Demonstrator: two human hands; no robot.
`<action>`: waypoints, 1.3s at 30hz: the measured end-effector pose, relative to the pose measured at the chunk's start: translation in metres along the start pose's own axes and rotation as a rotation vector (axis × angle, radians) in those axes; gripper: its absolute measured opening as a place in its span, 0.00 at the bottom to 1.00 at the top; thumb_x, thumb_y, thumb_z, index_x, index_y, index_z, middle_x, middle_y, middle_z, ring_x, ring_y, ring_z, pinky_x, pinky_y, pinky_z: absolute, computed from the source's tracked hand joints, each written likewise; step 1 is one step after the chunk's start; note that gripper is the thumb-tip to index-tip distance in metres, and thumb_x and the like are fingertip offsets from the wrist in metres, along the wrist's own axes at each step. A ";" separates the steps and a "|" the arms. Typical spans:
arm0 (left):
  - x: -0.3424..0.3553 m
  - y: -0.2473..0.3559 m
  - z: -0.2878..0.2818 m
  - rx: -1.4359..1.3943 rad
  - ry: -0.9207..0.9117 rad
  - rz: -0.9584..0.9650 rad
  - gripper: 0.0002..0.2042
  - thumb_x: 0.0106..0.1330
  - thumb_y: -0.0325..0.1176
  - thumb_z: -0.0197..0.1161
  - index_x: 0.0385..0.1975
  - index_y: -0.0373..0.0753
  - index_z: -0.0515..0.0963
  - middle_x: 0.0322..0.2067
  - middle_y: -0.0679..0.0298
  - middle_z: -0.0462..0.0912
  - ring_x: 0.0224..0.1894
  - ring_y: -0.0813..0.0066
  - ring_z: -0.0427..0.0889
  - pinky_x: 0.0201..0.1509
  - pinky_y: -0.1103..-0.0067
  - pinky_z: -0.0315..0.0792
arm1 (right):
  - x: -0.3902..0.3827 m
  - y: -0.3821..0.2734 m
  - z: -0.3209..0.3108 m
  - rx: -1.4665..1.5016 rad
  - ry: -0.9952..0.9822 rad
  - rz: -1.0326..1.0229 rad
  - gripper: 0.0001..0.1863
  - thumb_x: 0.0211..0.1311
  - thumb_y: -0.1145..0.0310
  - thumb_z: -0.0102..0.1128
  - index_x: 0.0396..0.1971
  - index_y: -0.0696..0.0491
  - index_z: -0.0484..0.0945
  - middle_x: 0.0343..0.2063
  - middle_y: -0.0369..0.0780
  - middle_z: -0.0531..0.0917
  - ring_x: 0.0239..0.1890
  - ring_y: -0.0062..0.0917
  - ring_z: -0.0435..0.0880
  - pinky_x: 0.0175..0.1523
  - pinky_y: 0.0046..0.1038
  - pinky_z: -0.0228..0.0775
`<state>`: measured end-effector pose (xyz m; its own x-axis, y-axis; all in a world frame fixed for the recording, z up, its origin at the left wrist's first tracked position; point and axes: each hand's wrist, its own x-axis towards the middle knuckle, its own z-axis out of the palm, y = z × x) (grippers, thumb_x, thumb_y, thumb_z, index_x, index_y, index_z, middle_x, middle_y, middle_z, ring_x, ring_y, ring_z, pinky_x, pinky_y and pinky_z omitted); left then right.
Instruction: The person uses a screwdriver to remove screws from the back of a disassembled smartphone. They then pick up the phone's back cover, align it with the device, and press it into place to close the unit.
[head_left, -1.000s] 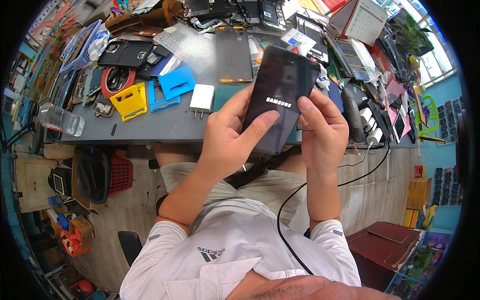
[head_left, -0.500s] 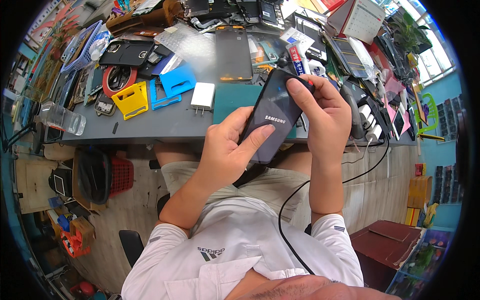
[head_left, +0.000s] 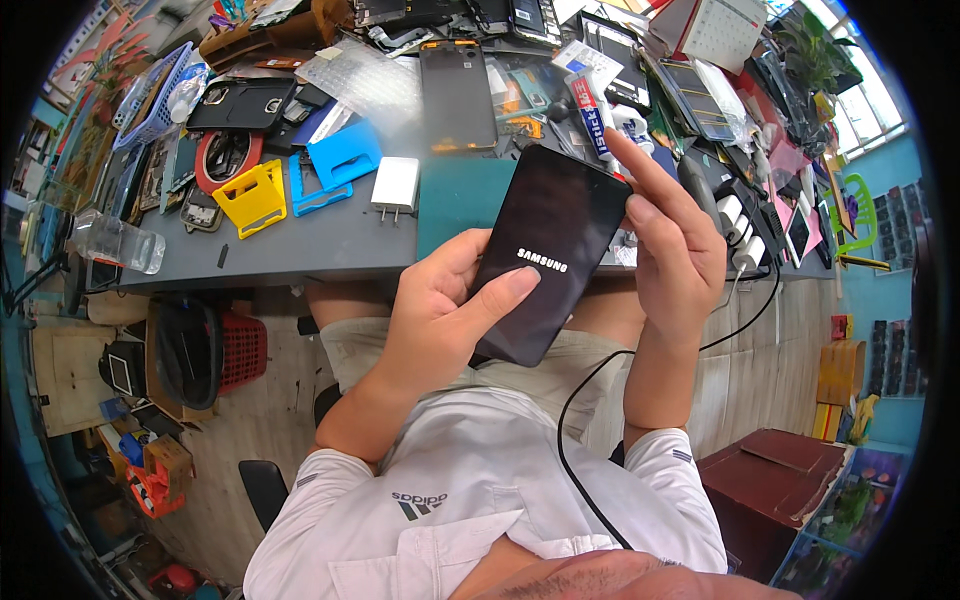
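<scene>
A black smartphone (head_left: 560,215), its screen dark except for white lettering, is tilted over my lap at the table's front edge. My left hand (head_left: 445,300) grips its left side, with the thumb lying across the lower screen and the other fingers behind. By the phone's upper right edge, my right hand (head_left: 675,235) has its index finger stretched out. Its thumb is close to the phone's edge; whether it touches cannot be made out. A green mat (head_left: 460,200) lies on the table beyond, beside a white charger plug (head_left: 397,186).
Blue plastic phone stands (head_left: 343,160) and a yellow one (head_left: 250,197) lie left of the charger. Phone parts and a bubble-wrap sheet (head_left: 360,85) crowd the back. A clear bottle (head_left: 120,242) lies at the left edge. A black cable (head_left: 590,385) crosses near my right forearm.
My right hand has let go of the phone's upper corner and moved slightly right, its index finger now stretched out. The phone has dropped slightly and its screen looks darker, with brighter lettering.
</scene>
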<state>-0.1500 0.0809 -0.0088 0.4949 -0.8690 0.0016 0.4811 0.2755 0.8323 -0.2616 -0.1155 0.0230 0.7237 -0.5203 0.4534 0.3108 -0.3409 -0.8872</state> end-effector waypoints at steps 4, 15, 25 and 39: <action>-0.007 -0.004 0.000 -0.015 0.009 -0.008 0.19 0.76 0.25 0.65 0.62 0.25 0.75 0.52 0.60 0.86 0.51 0.81 0.83 0.57 0.81 0.78 | -0.006 -0.008 0.003 0.055 -0.007 -0.004 0.24 0.70 0.75 0.52 0.63 0.66 0.80 0.50 0.45 0.89 0.43 0.18 0.85 0.51 0.20 0.76; -0.015 0.000 0.001 0.007 -0.022 -0.088 0.18 0.76 0.27 0.65 0.61 0.25 0.75 0.52 0.60 0.86 0.50 0.82 0.83 0.56 0.81 0.78 | -0.013 -0.017 0.002 0.070 -0.026 0.001 0.24 0.71 0.74 0.50 0.61 0.70 0.79 0.53 0.49 0.88 0.46 0.22 0.88 0.53 0.23 0.77; -0.016 -0.007 0.004 0.198 0.013 0.025 0.17 0.76 0.27 0.66 0.60 0.27 0.77 0.48 0.61 0.88 0.47 0.84 0.84 0.51 0.83 0.80 | -0.015 -0.020 0.012 0.063 0.001 0.070 0.19 0.64 0.79 0.72 0.54 0.66 0.84 0.45 0.43 0.89 0.44 0.19 0.88 0.50 0.21 0.79; -0.017 -0.013 0.002 0.376 0.030 0.173 0.14 0.73 0.27 0.69 0.54 0.27 0.81 0.40 0.62 0.91 0.40 0.86 0.85 0.44 0.83 0.80 | -0.022 -0.024 0.019 0.152 0.079 0.129 0.13 0.67 0.80 0.72 0.50 0.64 0.85 0.39 0.40 0.89 0.39 0.17 0.87 0.44 0.18 0.79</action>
<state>-0.1664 0.0913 -0.0183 0.5687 -0.8091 0.1479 0.0940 0.2425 0.9656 -0.2735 -0.0804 0.0327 0.7144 -0.6140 0.3355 0.3129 -0.1485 -0.9381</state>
